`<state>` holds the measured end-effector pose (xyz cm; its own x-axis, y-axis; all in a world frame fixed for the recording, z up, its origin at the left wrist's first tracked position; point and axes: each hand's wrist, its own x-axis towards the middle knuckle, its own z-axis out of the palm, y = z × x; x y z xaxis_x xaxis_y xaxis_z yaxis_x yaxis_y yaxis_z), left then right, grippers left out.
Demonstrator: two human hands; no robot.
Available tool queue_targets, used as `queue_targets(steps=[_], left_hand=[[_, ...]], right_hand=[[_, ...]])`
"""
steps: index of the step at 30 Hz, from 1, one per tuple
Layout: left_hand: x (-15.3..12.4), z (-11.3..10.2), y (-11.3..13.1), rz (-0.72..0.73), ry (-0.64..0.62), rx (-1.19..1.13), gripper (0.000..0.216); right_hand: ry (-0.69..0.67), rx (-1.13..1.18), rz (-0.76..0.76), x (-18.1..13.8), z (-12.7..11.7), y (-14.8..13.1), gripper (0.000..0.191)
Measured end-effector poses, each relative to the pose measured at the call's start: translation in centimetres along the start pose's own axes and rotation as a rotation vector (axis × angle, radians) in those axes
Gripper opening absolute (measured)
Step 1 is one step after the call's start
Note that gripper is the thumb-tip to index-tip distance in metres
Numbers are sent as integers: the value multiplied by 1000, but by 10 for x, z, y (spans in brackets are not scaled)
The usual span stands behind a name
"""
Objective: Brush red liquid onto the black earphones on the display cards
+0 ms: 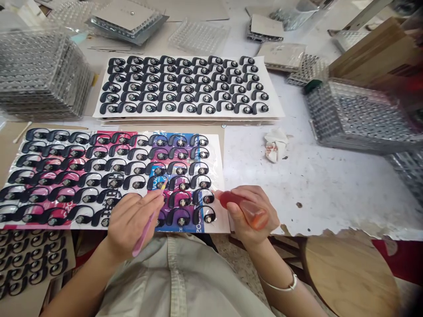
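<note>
My left hand (132, 220) is closed around a thin pink stick (148, 224) whose yellowish tip rests over the near sheet. That sheet (112, 176), pink and blue and glossy, carries several rows of black ear-hook earpieces (180, 200). My right hand (254, 215) grips a small red-orange squeeze bottle (244, 209), its nozzle pointing left toward the sheet's right edge. A second white sheet (188, 86) full of black earpieces lies farther back.
Stacks of clear blister trays stand at the far left (39, 75) and right (360, 114). A crumpled tissue (276, 145) lies on the white table. A round wooden stool (350, 273) is at the lower right. More earpieces on cardboard (29, 259) sit at the lower left.
</note>
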<state>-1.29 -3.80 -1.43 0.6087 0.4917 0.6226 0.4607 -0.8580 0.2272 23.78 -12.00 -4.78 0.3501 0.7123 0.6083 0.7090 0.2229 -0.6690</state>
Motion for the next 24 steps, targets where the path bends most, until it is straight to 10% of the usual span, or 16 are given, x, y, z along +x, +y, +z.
queue_targets(steps=[24], left_hand=[[-45,-25,-59,-246,268,366,35]], right_hand=[[0,31,-12,-1,1,2,20]])
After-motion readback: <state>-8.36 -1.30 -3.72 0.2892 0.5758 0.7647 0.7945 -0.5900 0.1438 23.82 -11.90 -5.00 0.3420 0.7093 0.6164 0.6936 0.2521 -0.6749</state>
